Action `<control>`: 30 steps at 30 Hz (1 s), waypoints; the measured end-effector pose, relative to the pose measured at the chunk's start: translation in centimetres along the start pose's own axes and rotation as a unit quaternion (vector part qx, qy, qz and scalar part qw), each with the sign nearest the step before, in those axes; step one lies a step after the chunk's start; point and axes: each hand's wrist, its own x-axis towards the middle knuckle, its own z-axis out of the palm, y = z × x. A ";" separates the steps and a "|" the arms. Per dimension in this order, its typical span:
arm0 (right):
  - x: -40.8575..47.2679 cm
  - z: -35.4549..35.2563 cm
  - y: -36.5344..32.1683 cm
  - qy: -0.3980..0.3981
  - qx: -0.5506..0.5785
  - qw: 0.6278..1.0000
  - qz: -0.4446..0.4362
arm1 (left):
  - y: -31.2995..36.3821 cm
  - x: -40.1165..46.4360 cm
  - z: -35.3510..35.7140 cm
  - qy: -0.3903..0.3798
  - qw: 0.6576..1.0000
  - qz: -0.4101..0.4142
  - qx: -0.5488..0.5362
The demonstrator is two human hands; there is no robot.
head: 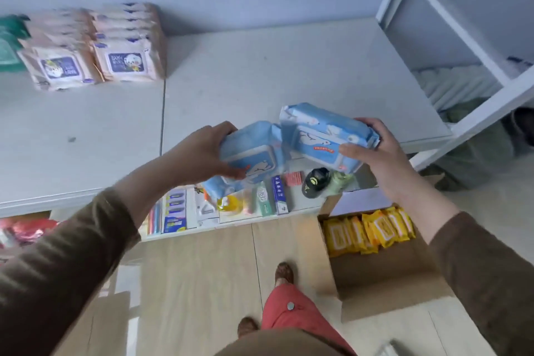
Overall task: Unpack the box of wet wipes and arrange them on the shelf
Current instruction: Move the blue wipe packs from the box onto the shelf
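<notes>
My left hand (206,150) grips blue wet wipe packs (251,159) over the front edge of the white shelf top (260,72); a second blue pack seems to hang under the first. My right hand (372,150) holds another blue wet wipe pack (323,133) just to the right, tilted, its left end touching the left-hand packs. Two rows of peach wet wipe packs (95,46) stand at the shelf's back left. On the floor at the right sits an open cardboard box (384,277) with several yellow wipe packs (370,231) along its far side.
A lower shelf (231,220) under the top holds small boxed goods, a black bottle (316,182) and a green bottle. A green pack (10,46) lies at the far left. A white metal frame (450,17) stands at the right. My feet are on the wooden floor.
</notes>
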 end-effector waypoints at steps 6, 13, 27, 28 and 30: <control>10.2 3.0 -2.2 -0.041 -0.029 0.999 -0.019 | -3.4 7.9 -7.1 0.045 0.998 0.009 0.047; 21.9 5.6 -2.9 -0.123 -0.076 0.989 0.007 | -6.7 19.5 -15.7 0.103 0.990 -0.028 0.092; 36.4 20.6 -3.1 -0.257 -0.037 0.965 0.035 | -13.3 34.6 -23.3 0.078 0.992 -0.059 0.079; 37.1 21.4 -3.2 -0.260 -0.031 0.964 0.041 | -13.9 35.0 -23.6 0.073 0.994 -0.056 0.067; 38.4 22.9 -3.3 -0.260 -0.022 0.964 0.050 | -15.0 35.5 -24.1 0.066 0.995 -0.049 0.054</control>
